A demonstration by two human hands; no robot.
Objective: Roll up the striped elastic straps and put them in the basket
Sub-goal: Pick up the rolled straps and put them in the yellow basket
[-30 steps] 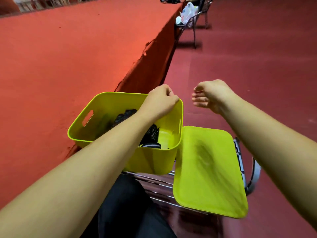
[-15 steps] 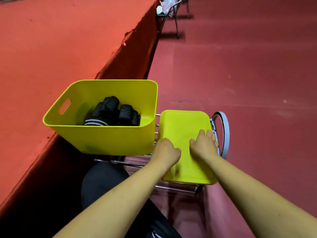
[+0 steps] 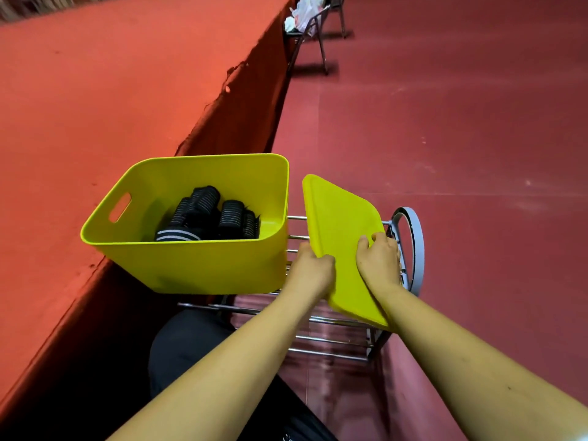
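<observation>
A lime-yellow basket (image 3: 191,265) stands on a wire rack, with several rolled black-and-white striped straps (image 3: 210,214) lying inside it. To its right a matching yellow lid (image 3: 340,224) is tilted up off the rack. My left hand (image 3: 313,270) grips the lid's left edge. Around the lid's right edge curl the fingers of my right hand (image 3: 378,261).
The wire rack (image 3: 334,342) has a grey round end frame (image 3: 413,249) at its right. A raised orange-red platform (image 3: 111,90) runs along the left. Far back stands a metal chair (image 3: 313,36) with white bags. Dark red floor spreads to the right.
Both hands came down from above the basket onto the lid. They now grip its edges, and the lid has lifted and tilted up from lying flat on the rack.
</observation>
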